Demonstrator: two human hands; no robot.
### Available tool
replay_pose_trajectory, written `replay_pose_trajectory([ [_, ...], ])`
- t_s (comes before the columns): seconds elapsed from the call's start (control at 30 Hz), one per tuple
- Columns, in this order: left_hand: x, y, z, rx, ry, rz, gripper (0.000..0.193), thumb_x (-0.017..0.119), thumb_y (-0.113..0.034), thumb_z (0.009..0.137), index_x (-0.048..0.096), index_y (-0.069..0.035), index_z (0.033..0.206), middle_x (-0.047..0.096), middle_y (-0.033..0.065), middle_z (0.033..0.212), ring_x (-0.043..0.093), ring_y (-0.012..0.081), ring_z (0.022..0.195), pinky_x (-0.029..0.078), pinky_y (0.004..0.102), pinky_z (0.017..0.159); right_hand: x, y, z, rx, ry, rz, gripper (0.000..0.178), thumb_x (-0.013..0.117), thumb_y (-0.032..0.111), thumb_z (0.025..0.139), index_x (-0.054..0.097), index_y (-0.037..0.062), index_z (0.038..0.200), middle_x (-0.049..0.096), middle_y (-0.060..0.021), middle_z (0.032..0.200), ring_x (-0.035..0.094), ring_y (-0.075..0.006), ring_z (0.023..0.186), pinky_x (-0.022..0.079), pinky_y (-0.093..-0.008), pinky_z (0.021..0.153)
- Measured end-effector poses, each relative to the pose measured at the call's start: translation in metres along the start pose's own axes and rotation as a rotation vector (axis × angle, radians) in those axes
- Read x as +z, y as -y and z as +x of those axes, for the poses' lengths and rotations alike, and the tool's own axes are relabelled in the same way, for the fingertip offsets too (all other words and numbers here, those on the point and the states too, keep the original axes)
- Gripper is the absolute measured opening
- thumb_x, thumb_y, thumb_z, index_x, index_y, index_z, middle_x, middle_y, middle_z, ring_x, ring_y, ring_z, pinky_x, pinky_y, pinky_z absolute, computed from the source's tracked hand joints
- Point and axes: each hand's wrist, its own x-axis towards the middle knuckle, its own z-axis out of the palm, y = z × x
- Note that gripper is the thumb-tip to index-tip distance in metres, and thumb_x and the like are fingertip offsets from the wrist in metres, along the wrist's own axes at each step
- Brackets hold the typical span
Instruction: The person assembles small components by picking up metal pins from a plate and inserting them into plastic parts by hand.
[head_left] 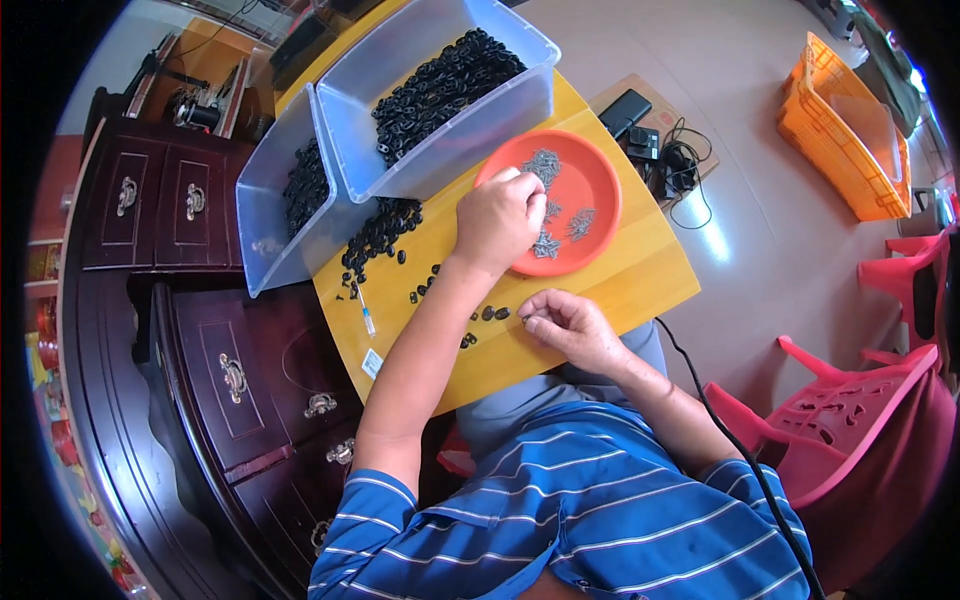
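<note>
My left hand (500,220) is over the orange-red round dish (597,190), its fingers pinched together. What they hold, if anything, is hidden. Small grey metal pins or screws (581,223) lie in loose heaps in the dish. Close to the table's near edge, my right hand (575,328) has thumb and fingertips closed on a small dark oval piece, mostly covered by them. Beside those fingertips rest a few black oval pieces (490,313). More black pieces (380,238) are spread across the yellow wooden table (650,262) beyond my left forearm.
Two translucent plastic bins (455,150) (262,240) at the far left hold many black pieces. A thin clear tube (367,318) lies near the left edge. Dark drawers (220,370) stand left; a pink chair (850,410), an orange basket (850,140) and cabled devices (660,155) are right.
</note>
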Motion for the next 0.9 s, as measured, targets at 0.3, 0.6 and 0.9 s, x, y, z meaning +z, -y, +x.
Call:
replay_pose_trajectory([
  [0.3,0.028,-0.003,0.032,0.046,0.303,0.279,0.012,0.069,-0.017,0.085,0.074,-0.006,0.085,0.074,0.0149,0.089,0.073,0.0345,0.083,0.059,0.0481,0.074,-0.003,-0.002,0.002,0.014,0.037,0.118,0.014,0.065,0.01,0.102,0.064,0.001,0.112,0.061,0.0052,0.088,0.056,-0.0016,0.08,0.049,-0.0208,0.072],
  [0.6,0.042,-0.003,0.038,-0.016,0.4,0.407,0.013,0.066,-0.017,0.084,0.073,-0.006,0.085,0.074,0.0162,0.088,0.072,0.0341,0.085,0.058,0.0478,0.077,-0.005,0.001,0.002,0.044,0.064,0.118,0.014,0.065,0.01,0.102,0.064,0.0012,0.112,0.062,0.0042,0.087,0.058,-0.0027,0.08,0.05,-0.0217,0.073],
  [0.9,0.022,-0.011,0.031,0.044,0.161,0.095,0.01,0.063,-0.014,0.086,0.061,-0.005,0.09,0.071,0.0157,0.083,0.071,0.0383,0.078,0.057,0.05,0.07,-0.005,0.002,0.001,0.034,0.067,0.143,0.015,0.063,0.011,0.103,0.062,0.0013,0.115,0.063,0.0026,0.089,0.061,-0.0049,0.081,0.052,-0.0228,0.074],
])
